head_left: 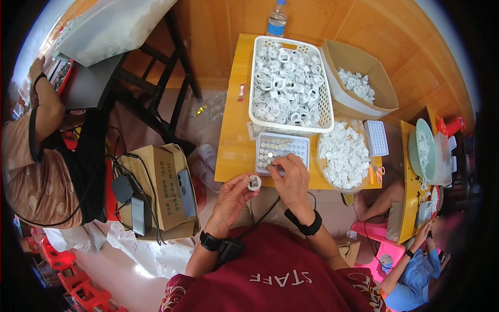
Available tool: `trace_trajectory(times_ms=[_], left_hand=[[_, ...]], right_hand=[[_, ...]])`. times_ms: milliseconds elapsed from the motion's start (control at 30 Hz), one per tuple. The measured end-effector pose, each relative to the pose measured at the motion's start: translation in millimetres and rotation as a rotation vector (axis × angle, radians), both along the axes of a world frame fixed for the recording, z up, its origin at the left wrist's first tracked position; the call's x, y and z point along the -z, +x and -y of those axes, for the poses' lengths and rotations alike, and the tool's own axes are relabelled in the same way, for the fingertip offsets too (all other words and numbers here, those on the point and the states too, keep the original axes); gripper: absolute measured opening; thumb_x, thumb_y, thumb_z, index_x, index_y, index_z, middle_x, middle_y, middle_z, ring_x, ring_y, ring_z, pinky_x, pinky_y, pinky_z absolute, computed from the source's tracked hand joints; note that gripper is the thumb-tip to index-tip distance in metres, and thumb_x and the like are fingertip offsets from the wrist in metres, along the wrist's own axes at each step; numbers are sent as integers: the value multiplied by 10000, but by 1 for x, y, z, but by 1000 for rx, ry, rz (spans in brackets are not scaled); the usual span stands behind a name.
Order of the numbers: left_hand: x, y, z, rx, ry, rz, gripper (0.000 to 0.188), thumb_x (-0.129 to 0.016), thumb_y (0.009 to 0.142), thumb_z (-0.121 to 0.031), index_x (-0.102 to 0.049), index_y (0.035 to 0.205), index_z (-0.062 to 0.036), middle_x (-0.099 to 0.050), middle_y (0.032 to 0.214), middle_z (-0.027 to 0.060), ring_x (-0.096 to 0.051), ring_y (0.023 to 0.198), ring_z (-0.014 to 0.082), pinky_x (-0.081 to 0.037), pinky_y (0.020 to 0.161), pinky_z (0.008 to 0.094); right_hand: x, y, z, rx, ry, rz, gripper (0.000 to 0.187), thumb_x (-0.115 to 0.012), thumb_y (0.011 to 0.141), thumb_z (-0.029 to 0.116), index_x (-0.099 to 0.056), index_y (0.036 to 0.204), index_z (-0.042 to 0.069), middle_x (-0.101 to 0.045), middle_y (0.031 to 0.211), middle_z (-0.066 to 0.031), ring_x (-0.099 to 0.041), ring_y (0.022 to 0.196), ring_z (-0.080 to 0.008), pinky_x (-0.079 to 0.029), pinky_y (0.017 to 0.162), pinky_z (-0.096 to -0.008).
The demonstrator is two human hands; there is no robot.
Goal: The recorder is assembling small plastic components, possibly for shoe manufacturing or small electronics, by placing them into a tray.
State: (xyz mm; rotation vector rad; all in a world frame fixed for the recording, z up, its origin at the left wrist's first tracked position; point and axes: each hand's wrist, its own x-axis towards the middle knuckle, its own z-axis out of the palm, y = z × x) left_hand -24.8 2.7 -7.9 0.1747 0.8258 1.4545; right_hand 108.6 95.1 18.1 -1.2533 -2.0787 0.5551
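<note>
My left hand [232, 202] pinches a small round white plastic housing [254, 179] between thumb and fingers, its hollow side up with metal showing inside. Just right of it, my right hand [292, 179] reaches over the near side of a white compartment tray [306, 148]. Rows of silver button cells [267, 141] sit in the tray's left part. The right thumb and forefinger close on one silver button cell [271, 160] low in the tray; the fingers partly cover it.
Beyond the tray, a white basket [329, 106] holds many white plastic parts. To its right are a cardboard box [382, 78], a tub of small white pieces [343, 156], another white tray [376, 138] and scissors [380, 171]. A bottle [277, 22] stands behind. Co-workers sit left and right.
</note>
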Motion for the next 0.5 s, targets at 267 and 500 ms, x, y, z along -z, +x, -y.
trace_trajectory(times_ms=[267, 500], left_hand=[[-1, 1, -3, 21, -2, -8, 225, -521, 882, -168, -578, 1034, -13, -600, 1015, 82, -584, 852, 150, -505, 731, 276], [-6, 4, -3, 36, 16, -7, 198, -523, 877, -134, -585, 1025, -18, -599, 1025, 78, -580, 866, 138, -504, 733, 277]], right_hand=[[-11, 6, 7, -78, -76, -167, 108, -646, 677, 37, -564, 747, 38, -515, 687, -81, -511, 677, -269, -406, 589, -356], [-11, 6, 25, -247, 263, -75, 183, -667, 624, -16, -593, 783, 37, -538, 724, -62, -528, 653, -232, -436, 544, -307]])
